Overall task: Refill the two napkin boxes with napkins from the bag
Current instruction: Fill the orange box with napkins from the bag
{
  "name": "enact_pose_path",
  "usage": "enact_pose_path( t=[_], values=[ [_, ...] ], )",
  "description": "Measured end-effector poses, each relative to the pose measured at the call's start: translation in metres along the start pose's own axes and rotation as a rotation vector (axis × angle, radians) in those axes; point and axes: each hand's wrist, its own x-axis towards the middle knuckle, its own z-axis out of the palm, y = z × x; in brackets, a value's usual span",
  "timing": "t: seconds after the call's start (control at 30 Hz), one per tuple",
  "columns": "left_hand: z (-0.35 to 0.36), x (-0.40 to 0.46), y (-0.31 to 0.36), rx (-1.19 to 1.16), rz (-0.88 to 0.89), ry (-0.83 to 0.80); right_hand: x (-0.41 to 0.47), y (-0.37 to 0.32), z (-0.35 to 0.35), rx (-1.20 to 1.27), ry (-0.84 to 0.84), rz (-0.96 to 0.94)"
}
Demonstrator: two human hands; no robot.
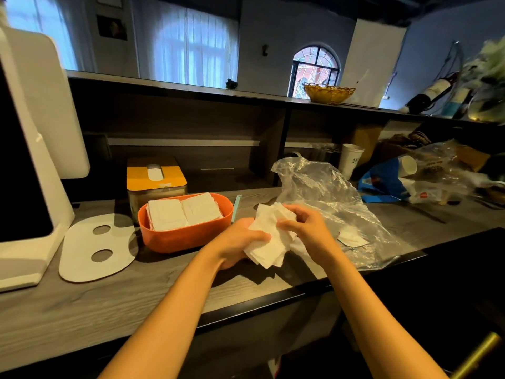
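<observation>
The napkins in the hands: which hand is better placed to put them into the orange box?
Left, probably. The left hand grips the napkins from below and is nearer the orange box; the right hand is toward the bag.

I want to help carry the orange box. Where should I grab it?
Take the orange box by its two short rounded ends, one hand on each, coming from the sides. It is long and open on top, and the napkins fill it to the rim, so a grip from above would crush them.
</observation>
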Motion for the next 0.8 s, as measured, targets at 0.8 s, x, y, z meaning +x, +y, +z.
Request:
enact_pose_path(
  t=[0.8],
  values=[
    [0.023, -0.039, -0.038, 0.022, 0.355, 1.043, -0.02, 0.026, 0.106, -0.024, 0.41, 0.002]
  ],
)
